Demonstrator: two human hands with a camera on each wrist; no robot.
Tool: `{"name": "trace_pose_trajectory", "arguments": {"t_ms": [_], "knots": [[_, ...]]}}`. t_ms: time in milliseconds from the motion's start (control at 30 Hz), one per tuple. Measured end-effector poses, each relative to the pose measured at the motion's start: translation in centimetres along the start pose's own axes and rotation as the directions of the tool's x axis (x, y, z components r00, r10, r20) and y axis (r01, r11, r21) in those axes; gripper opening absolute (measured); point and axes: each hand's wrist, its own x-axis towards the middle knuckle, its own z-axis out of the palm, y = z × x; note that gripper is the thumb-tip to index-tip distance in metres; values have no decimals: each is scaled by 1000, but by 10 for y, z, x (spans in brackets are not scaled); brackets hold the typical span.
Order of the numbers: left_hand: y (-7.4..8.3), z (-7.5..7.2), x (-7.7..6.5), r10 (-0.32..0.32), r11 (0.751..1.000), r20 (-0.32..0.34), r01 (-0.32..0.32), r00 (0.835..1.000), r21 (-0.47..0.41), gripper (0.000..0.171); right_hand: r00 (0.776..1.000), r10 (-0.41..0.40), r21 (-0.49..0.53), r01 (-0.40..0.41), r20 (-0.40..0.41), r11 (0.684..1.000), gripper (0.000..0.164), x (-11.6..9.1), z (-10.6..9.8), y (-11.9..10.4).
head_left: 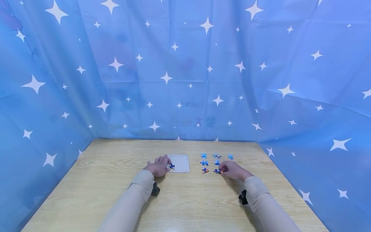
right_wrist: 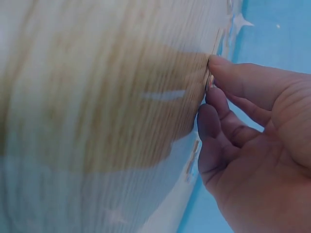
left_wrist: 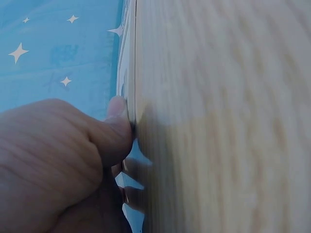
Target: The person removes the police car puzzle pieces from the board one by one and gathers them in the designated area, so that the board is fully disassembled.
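Observation:
A flat white puzzle tray (head_left: 181, 163) lies on the table, with one dark blue jigsaw piece (head_left: 172, 166) in its lower left corner. My left hand (head_left: 158, 166) rests at the tray's left side, thumb and fingers spread along that edge. In the left wrist view, the thumb (left_wrist: 116, 121) touches the tray's rim. To the right of the tray, my right hand (head_left: 234, 170) pinches a blue and orange jigsaw piece (head_left: 217, 171) at the lower end of the loose pieces. Thumb and fingertips partly cover this piece in the right wrist view.
Several other loose jigsaw pieces (head_left: 204, 163) lie in rows between the tray and my right hand. The wooden table (head_left: 188, 203) ends at a blue star-printed curtain (head_left: 179, 80) at the back and sides. A dark wrist camera (head_left: 243, 197) sits under the right cuff.

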Motion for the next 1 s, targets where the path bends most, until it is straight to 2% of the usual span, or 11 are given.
{"name": "trace_pose_trajectory", "arguments": {"t_ms": [167, 300, 467, 667, 867, 1000], "knots": [[1, -1, 0, -7, 1000, 8, 7, 1000, 0, 14, 1000, 21, 9, -21, -9, 1000, 18, 1, -1, -2], [2, -1, 0, -8, 1000, 11, 8, 1000, 6, 13, 999, 33, -1, -33, -35, 999, 18, 5, 0, -12], [3, -1, -3, -5, 1000, 3, 5, 1000, 6, 13, 999, -18, -67, 15, -44, 998, 21, 18, 4, -28], [2, 1, -1, 7, 1000, -8, -7, 1000, -5, 12, 999, -45, -83, 44, -14, 996, 20, 35, 14, -54], [-2, 2, 2, 4, 1000, -19, -4, 1000, -10, 13, 997, -81, -11, 81, -6, 997, 23, 52, 32, -80], [3, 0, -2, -5, 1000, -14, 4, 1000, -7, 13, 993, -117, 27, 116, 26, 993, 26, 59, 42, -99]]}}
